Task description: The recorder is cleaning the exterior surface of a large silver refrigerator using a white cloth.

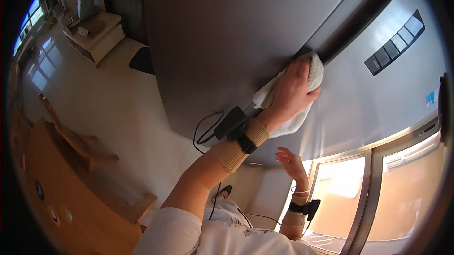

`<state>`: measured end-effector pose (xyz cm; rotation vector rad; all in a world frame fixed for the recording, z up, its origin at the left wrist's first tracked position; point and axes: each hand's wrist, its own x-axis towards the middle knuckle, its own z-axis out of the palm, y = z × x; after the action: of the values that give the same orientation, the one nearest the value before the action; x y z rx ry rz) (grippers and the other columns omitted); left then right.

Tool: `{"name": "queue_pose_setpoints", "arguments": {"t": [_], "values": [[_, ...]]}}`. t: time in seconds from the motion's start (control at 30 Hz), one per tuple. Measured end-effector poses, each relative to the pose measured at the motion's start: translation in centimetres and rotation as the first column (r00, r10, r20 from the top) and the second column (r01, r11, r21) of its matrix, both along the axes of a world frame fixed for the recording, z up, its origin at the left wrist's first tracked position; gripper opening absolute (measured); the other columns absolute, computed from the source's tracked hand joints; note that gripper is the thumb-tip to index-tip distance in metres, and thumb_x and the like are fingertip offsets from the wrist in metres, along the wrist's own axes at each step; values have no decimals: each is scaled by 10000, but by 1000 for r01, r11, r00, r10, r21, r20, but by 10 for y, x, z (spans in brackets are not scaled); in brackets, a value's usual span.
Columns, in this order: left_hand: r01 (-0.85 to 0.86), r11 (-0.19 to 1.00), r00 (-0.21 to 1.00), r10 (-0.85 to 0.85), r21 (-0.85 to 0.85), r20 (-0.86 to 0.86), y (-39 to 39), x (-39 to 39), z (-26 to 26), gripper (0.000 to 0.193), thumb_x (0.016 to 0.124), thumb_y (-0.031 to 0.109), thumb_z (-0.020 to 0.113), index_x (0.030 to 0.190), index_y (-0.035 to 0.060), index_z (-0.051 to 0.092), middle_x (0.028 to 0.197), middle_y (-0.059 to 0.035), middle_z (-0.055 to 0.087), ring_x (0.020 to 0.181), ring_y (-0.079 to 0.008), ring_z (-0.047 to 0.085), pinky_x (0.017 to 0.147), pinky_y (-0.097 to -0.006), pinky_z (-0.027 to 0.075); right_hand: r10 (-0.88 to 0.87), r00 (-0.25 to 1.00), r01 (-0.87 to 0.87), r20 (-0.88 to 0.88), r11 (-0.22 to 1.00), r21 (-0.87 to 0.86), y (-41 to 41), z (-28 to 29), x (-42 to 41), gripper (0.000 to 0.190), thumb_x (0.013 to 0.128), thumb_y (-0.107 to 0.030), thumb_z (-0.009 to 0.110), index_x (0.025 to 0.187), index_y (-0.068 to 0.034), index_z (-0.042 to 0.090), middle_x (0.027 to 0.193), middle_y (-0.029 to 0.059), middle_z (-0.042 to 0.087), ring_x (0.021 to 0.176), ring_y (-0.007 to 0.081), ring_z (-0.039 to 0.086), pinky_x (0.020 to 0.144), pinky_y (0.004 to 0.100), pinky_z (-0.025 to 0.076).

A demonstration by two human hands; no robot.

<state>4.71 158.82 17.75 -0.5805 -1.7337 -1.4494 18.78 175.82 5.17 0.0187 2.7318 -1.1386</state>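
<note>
My left hand (289, 93) is shut on a whitish cloth (315, 72), pressing it against the grey metallic front of what looks like a refrigerator (220, 35). The cloth lies at the lower end of a long dark recessed groove (358, 17) between two door panels. Part of it bunches above my fingers, and another part hangs out below the palm. My right hand (292, 164) is raised lower down, near the bottom of the front, with its fingers apart and slightly bent, holding nothing. Each wrist wears a knitted tan cuff and a strapped black device with a cable.
A dark control strip (395, 44) sits on the right panel. A sliding glass door (372, 191) stands at lower right. A wooden table (81, 216) and a wooden chair (71, 138) are at left, on a pale floor. Farther back is a low cabinet (106, 38). Black cables hang near my arms.
</note>
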Motion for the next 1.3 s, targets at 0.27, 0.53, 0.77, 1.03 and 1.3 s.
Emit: {"name": "queue_pose_setpoints", "arguments": {"t": [0.27, 0.53, 0.77, 1.03, 1.3], "values": [[143, 972, 826, -221, 187, 518, -9, 24, -225, 396, 693, 70, 553, 1084, 12, 528, 961, -167, 599, 900, -304, 588, 786, -359, 457, -135, 920, 96, -368, 988, -122, 47, 73, -29, 200, 865, 27, 502, 1052, 23, 572, 839, 121, 663, 740, 182, 655, 686, 275, 504], [-28, 898, 720, -287, 439, 632, 16, 29, -368, 342, 729, 5, 515, 1071, -3, 514, 960, -130, 554, 889, -254, 547, 811, -345, 441, 3, 821, 114, -570, 979, 169, 36, 128, -47, 140, 879, -25, 495, 935, 28, 612, 736, 106, 653, 642, 163, 640, 594, 260, 482], [-203, 952, 923, 108, 230, 369, 36, 37, -191, 332, 783, 36, 563, 1102, -25, 497, 1071, -209, 487, 989, -379, 467, 862, -434, 382, -131, 878, 26, -460, 973, -227, 65, 137, -65, 194, 886, -130, 550, 895, 52, 617, 680, 89, 630, 588, 149, 616, 551, 242, 496], [-3, 997, 909, 37, 83, -414, -10, -13, 115, 430, 781, 181, 657, 1098, -60, 496, 1066, -182, 515, 945, -333, 530, 839, -391, 424, -89, 889, -72, -450, 942, -328, 48, 128, -71, 160, 883, -88, 540, 904, 48, 621, 670, 71, 622, 583, 115, 597, 542, 223, 496], [-4, 1000, 999, 5, -16, 53, 6, -2, -37, 703, 750, 191, 686, 1263, -106, 307, 1148, -232, 481, 1059, -337, 509, 904, -400, 401, -112, 871, -71, -479, 935, -348, 57, 117, -64, 162, 882, -84, 538, 877, 59, 613, 672, 65, 618, 585, 101, 594, 535, 224, 503]]}}
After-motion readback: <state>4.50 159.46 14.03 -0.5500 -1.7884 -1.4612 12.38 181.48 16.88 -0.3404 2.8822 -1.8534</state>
